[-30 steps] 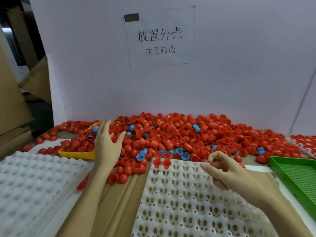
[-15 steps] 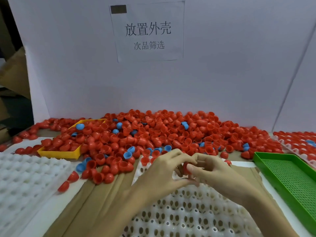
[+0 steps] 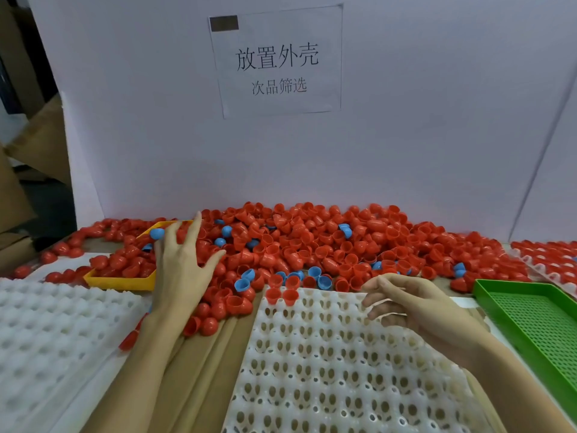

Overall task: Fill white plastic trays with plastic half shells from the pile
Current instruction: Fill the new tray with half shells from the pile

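A big pile of red half shells (image 3: 312,242), with a few blue ones (image 3: 315,271) mixed in, lies along the back wall. In front of it is a white plastic tray (image 3: 327,370) with rows of sockets; two red shells (image 3: 282,296) sit in its far-left corner. My left hand (image 3: 184,267) hovers over the left part of the pile with its fingers spread, and I see nothing in it. My right hand (image 3: 415,304) hangs over the far right part of the tray, its fingers loosely curled, with no shell visible in them.
A second white tray (image 3: 46,339) lies at the left. A yellow tray (image 3: 118,282) holding red shells is partly buried in the pile. A green perforated tray (image 3: 537,323) stands at the right, and behind it is a tray filled with red shells (image 3: 549,260). Brown cardboard (image 3: 203,370) lies between the white trays.
Half a second ago both hands met over the tray's far edge. The left hand has since swung left onto the pile; the right hand stays over the tray.
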Demonstrator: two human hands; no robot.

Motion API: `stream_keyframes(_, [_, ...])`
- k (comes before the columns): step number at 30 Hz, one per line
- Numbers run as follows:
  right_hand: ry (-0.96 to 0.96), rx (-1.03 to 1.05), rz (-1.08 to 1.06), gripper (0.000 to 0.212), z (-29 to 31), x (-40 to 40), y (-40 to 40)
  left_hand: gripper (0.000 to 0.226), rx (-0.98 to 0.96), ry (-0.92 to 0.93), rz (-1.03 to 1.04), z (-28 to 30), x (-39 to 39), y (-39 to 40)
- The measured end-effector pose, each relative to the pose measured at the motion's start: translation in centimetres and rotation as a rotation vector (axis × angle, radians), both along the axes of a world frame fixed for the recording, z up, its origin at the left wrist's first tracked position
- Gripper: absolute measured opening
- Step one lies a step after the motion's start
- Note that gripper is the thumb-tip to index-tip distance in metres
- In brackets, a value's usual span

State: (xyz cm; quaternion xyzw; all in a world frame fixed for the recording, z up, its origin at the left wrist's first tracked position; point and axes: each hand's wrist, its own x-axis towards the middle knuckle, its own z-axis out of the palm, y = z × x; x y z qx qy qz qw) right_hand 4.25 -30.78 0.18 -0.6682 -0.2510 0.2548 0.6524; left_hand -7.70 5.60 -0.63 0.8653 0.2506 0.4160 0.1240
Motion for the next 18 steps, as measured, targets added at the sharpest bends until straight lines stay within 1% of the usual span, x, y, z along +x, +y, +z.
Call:
stream_keyframes(1, [-0.001, -0.007, 0.007, 0.039, 0.0, 0.0, 0.0, 0.07, 0.035, 0.043, 0.019, -0.3, 0.1, 0.1])
stream_keyframes(2, [-0.002, -0.013, 0.011, 0.038, 0.0, 0.0, 0.0, 0.065, 0.079, 0.069, -0.003, -0.6, 0.3, -0.2])
stream_keyframes(4, [-0.002, -0.025, 0.009, 0.037, -0.1, -0.1, 0.0, 0.046, 0.131, 0.106, -0.161, -1.0, 1.2, -1.6])
stream_keyframes(6, [-0.004, -0.039, 0.007, 0.037, -0.1, -0.1, 0.0, 0.029, 0.118, 0.202, -0.302, -1.8, 2.0, -3.0])
stream_keyframes(8, [-0.008, -0.049, 0.009, 0.036, -0.2, 0.0, 0.0, 0.021, 0.118, 0.307, -0.308, -3.0, 2.7, -3.9])
stream_keyframes(9, [-0.012, -0.052, 0.01, 0.036, -0.2, 0.0, 0.0, 0.019, 0.101, 0.327, -0.286, -3.5, 2.9, -4.1])
stream_keyframes(11, [-0.016, -0.052, 0.011, 0.035, -0.2, 0.0, 0.0, 0.016, 0.018, 0.301, -0.27, -4.0, 3.1, -4.2])
stream_keyframes(13, [-0.018, -0.049, 0.009, 0.035, -0.1, 0.1, -0.1, 0.019, -0.096, 0.245, -0.297, -3.7, 3.0, -4.1])
stream_keyframes(15, [-0.022, -0.045, 0.007, 0.035, 0.0, 0.1, -0.1, 0.019, -0.19, 0.17, -0.358, -2.9, 2.7, -4.1])
stream_keyframes(18, [-0.022, -0.033, 0.004, 0.033, 0.2, 0.0, -0.2, 0.015, -0.344, 0.035, -0.504, -1.2, 2.2, -5.4])
